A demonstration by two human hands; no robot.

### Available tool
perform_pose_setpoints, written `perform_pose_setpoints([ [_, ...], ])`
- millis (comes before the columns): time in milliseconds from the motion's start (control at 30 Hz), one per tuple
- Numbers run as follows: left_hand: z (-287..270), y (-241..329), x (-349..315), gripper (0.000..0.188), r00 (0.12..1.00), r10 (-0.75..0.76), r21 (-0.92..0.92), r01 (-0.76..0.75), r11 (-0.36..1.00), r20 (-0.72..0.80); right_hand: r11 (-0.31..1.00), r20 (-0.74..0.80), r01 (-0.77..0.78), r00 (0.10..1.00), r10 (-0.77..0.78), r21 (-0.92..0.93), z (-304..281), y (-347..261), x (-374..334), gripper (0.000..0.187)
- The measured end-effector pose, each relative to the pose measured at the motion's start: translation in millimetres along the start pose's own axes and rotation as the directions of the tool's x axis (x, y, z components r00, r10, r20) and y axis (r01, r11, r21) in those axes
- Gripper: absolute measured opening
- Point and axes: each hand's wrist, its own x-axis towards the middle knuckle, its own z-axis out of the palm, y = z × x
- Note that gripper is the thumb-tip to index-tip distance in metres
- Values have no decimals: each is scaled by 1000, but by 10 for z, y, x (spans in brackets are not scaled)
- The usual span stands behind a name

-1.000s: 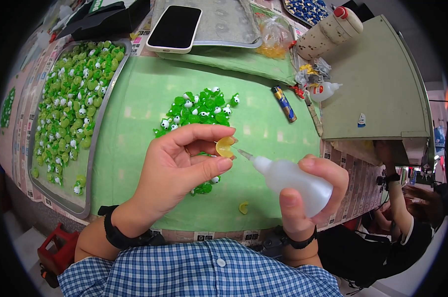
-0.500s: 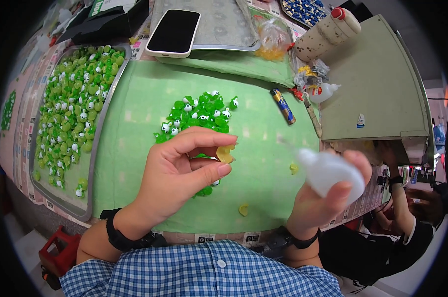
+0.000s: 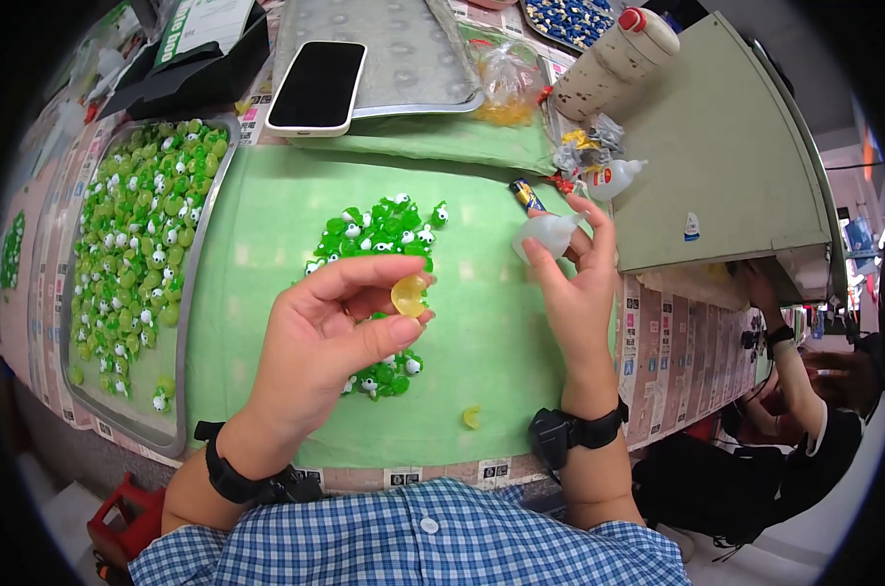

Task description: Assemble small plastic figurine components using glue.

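The left grip (image 3: 311,342) pinches a yellow cup (image 3: 406,296), and rightward of it the right grip (image 3: 574,293) holds a white bottle (image 3: 540,236), long axis slanting right and away.

yellow cup (image 3: 408,296) looks glossy translucent plastic | held bottle (image 3: 548,237), smooth cloudy plastic | left tray (image 3: 149,420), metal | phone (image 3: 316,86), glossy screen | shirt (image 3: 364,537), matt cloth

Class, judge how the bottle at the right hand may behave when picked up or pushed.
The bottle would probably flex when gripped, as its translucent walls look like thin plastic. Laid on its side and pushed, it may roll, since its body is rounded.
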Motion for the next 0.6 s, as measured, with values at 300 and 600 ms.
perform_pose_setpoints([
  [300,-86,31,67,40,988,124,2,-124,992,-92,834,-189,480,823,-535,-271,46,-356,-190,40],
  [600,-72,15,55,40,990,130,25,-128,991,-52,918,449,368,851,-271,-145,472,-378,-308,15],
])
